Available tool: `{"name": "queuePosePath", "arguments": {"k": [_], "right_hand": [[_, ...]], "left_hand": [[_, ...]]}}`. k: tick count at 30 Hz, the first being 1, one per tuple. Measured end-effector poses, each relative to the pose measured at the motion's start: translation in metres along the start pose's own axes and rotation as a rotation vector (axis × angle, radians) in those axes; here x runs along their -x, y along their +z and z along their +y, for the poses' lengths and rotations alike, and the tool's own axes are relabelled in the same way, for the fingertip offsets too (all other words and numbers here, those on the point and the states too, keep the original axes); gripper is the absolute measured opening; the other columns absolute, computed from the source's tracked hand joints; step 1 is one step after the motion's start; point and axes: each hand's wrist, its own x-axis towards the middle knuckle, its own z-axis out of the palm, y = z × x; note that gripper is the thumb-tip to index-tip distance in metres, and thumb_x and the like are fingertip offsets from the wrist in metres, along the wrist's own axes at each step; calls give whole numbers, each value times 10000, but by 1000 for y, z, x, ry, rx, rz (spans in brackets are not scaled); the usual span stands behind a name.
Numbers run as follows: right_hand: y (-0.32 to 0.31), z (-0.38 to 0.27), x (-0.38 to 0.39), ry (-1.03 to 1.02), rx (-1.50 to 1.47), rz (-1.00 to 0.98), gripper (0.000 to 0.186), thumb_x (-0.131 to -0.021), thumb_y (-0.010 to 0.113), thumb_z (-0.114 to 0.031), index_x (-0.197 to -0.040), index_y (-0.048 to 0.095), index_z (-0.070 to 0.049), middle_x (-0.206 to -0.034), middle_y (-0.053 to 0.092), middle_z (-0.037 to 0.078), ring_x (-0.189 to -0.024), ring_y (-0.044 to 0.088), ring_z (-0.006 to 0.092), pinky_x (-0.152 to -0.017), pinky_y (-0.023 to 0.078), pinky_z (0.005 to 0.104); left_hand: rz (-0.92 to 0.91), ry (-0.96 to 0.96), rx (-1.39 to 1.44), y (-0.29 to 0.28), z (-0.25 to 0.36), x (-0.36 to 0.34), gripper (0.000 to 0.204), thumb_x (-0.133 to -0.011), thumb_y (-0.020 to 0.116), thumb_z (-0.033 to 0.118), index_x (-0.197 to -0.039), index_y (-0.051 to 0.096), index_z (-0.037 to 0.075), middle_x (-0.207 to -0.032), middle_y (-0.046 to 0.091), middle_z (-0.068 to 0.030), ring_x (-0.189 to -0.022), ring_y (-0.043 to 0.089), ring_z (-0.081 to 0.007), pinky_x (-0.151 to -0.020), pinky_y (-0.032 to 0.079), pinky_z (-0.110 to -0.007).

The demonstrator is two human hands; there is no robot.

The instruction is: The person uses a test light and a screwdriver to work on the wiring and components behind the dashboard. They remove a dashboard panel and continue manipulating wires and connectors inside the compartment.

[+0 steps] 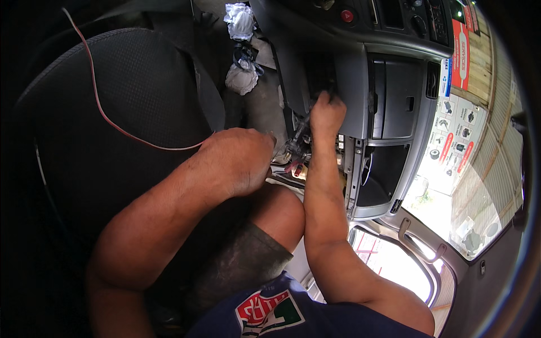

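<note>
Wire (105,115) pinkish-red; seat (129,84) black, fine-patterned; dashboard (352,84) grey; button (347,16) red

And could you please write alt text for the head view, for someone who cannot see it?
A person's right hand is at a dark gap in a vehicle's grey dashboard, near exposed wiring; the curled left hand is close by. A thin reddish wire runs across a black seat toward that hand.
</note>
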Motion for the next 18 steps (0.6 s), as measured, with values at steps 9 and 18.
{"name": "queuePosePath", "arguments": {"k": [9,18], "right_hand": [[-6,-10,1,195,-114,-4,294,-951,625,-168,-804,740,60,-812,725,310,-823,706,526,-777,544,570],[9,0,4,249,-148,-3,347,-1002,638,-199,-770,709,50,-759,722,269,-736,716,464,-725,549,530]], "left_hand": [[24,14,-32,-1,4,1,346,-971,723,191,-1231,739,-36,-1084,804,-253,-1072,793,-410,-940,636,-531],[-55,3,-9,-4,3,0,443,-995,750,274,-1325,696,-18,-1133,785,-271,-1138,746,-447,-990,590,-528]]}}
